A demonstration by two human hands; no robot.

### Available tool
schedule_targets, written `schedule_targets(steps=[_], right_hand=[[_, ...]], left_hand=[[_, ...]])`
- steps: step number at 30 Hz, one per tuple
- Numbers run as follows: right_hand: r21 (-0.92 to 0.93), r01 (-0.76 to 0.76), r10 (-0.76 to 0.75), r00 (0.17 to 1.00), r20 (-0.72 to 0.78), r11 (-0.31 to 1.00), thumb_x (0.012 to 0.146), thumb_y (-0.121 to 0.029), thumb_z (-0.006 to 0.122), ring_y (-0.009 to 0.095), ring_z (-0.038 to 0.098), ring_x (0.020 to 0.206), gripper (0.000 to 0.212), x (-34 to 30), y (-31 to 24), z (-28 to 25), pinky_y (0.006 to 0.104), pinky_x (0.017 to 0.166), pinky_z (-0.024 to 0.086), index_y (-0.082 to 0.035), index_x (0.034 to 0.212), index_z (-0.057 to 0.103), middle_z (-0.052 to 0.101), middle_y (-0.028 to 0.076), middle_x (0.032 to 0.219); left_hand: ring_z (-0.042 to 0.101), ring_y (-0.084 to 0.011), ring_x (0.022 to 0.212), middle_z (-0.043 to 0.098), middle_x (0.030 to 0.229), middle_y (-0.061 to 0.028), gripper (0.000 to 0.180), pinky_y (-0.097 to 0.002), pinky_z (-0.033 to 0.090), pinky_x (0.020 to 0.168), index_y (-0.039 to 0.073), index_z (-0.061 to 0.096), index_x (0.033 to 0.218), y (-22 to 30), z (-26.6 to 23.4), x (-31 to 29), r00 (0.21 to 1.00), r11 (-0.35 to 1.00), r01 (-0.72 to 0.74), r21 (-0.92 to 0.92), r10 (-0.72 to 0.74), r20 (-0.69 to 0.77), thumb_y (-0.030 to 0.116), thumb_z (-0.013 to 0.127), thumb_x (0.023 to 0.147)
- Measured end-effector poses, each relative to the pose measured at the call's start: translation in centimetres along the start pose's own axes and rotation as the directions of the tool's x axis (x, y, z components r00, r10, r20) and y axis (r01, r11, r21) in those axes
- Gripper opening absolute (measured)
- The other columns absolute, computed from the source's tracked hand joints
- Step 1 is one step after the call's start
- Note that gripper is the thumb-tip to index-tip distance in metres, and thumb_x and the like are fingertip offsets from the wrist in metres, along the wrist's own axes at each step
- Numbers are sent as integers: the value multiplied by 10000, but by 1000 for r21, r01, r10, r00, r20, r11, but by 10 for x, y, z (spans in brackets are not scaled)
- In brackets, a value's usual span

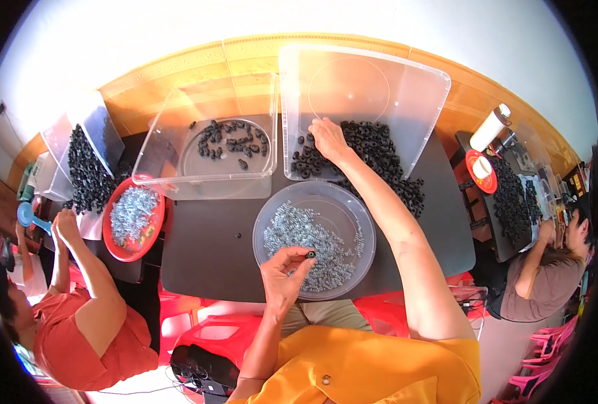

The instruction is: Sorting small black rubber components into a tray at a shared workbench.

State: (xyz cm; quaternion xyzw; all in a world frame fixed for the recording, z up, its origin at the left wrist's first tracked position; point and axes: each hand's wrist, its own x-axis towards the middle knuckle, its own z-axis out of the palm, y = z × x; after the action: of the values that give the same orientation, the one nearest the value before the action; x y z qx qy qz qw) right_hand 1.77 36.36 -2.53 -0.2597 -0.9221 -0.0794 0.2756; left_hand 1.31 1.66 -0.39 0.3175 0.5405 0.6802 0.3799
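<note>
My left hand [282, 277] is above a round clear tub [371, 232], with a small black plastic part [310, 255] pinched between thumb and fingertips. Many tiny silvery-blue metal pieces [292, 225] lie loose in that tub. My right arm stretches forward over the heap of black parts [373, 145]. At its end, my right hand [329, 139] is inside a large clear bin [366, 81] that stands tipped toward me. Its fingers are bent together near the bin's left side; what they hold, if anything, is too small to make out.
Left of the tipped bin, another clear bin [208, 180] contains scattered black parts [235, 141]. A red basin [118, 252] of metal pieces sits beside a person in red [97, 330]. Another person [538, 286] works at a right-hand table. Black parts spill onto my dark table [205, 249].
</note>
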Motion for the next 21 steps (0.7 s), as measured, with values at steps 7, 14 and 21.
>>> schedule_targets(steps=[7,14,21], right_hand=[[70,-47,40,995,91,996,672,23,531,317,592,770,101,14,18,22,425,637,484,-58,638,582,564,126,732],[192,-33,-17,967,253,981,620,27,544,348,606,720,130,11,0,-4,439,610,474,-54,680,626,616,156,698],[560,-255,325,945,-27,788,761,-6,589,204,642,611,87,-3,22,1,317,511,505,-53,813,640,623,97,689]], left_hand=[[614,-111,798,653,890,-68,173,-238,499,744,-21,616,913,-3,4,2,1000,1000,-15,19,14,4,-73,650,751],[615,-107,762,659,851,-73,176,-223,499,704,-27,603,904,-4,3,3,999,999,-34,32,35,-29,-94,644,746],[617,-113,744,657,836,-77,156,-227,500,686,-33,603,881,-1,9,6,1000,1000,-1,14,1,3,-79,652,740]])
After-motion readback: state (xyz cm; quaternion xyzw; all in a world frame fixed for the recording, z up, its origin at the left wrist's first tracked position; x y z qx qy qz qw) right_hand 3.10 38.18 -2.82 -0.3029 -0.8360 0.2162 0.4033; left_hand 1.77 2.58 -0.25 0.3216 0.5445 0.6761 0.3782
